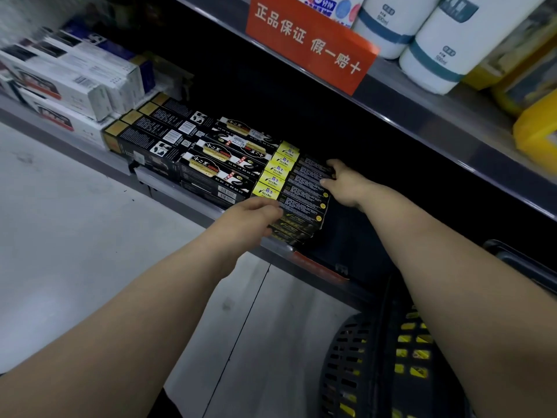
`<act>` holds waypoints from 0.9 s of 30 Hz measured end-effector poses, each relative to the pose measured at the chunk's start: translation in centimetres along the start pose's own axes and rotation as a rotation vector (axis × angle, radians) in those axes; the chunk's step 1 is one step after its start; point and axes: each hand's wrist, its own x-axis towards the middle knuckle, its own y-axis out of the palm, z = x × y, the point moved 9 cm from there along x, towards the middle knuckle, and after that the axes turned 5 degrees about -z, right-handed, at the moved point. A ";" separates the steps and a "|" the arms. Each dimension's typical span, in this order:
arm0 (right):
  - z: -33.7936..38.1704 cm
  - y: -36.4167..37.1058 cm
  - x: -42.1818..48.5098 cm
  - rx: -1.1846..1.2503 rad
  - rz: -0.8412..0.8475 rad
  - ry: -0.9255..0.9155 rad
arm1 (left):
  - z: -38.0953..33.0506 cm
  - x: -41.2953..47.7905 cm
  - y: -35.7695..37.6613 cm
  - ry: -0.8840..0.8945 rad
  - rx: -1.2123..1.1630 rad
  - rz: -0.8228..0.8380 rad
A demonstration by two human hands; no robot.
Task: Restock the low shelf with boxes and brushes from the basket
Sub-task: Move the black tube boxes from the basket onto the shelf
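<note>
Boxes (304,191) on low shelf (187,201), left fingers (271,211) gripping front corner, right fingers (331,163) gripping right end

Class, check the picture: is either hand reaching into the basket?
No, the left hand and right hand both hold the black-and-yellow boxes on the low shelf, away from the basket.

- Left arm (144,300), right arm (443,254): bare up to the frame edge.
- Left hand (256,213), right hand (346,184): bare.
- Dark cloth (168,401) at bottom edge under left arm; garment unclear.
</note>
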 end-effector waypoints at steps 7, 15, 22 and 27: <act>2.4 -6.8 -9.0 0.092 -0.038 -0.140 | -3.5 -2.8 3.0 0.130 0.070 0.032; -11.0 -13.7 -25.7 0.392 -0.193 -0.078 | -8.1 -12.7 15.0 0.646 0.419 0.349; -33.0 -11.2 -34.3 0.129 -0.112 0.318 | -5.4 -18.3 23.6 0.907 0.780 0.463; -41.5 -7.4 -36.7 -0.094 0.000 0.439 | -1.9 -20.5 29.1 0.886 0.832 0.581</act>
